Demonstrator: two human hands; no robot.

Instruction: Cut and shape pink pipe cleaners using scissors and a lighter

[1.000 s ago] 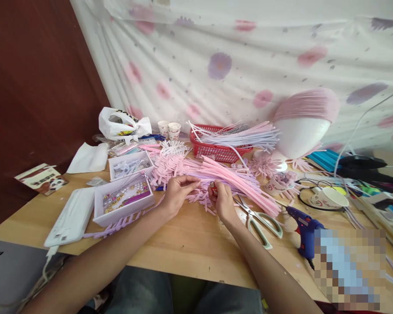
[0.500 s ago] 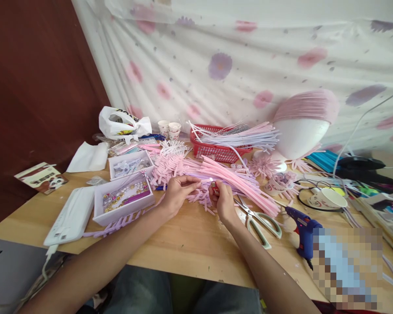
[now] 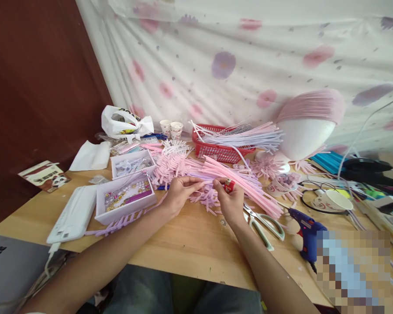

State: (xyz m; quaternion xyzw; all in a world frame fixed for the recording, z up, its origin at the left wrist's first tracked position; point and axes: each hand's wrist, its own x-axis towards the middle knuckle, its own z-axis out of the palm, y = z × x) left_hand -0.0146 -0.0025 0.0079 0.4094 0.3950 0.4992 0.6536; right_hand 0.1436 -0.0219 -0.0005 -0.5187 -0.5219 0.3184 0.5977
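My left hand is closed in a pinch on one end of a short pale pink pipe cleaner. At its other end, the thumb and forefinger of my right hand pinch it too. A red lighter is tucked in the curled fingers of that hand. Just behind my hands lie long pink pipe cleaners in a bundle. Beneath the pinched piece is a pile of cut lilac pieces. Scissors lie beside my right wrist.
White boxes of beads stand at left, near a white power bank. A red basket of stems is behind. To the right are a foam head, a paper cup and a blue glue gun.
The lighter, with a bright spot at its tip beside the pipe cleaner, has been drawn back into my right hand. My right thumb and forefinger have taken hold of the piece.
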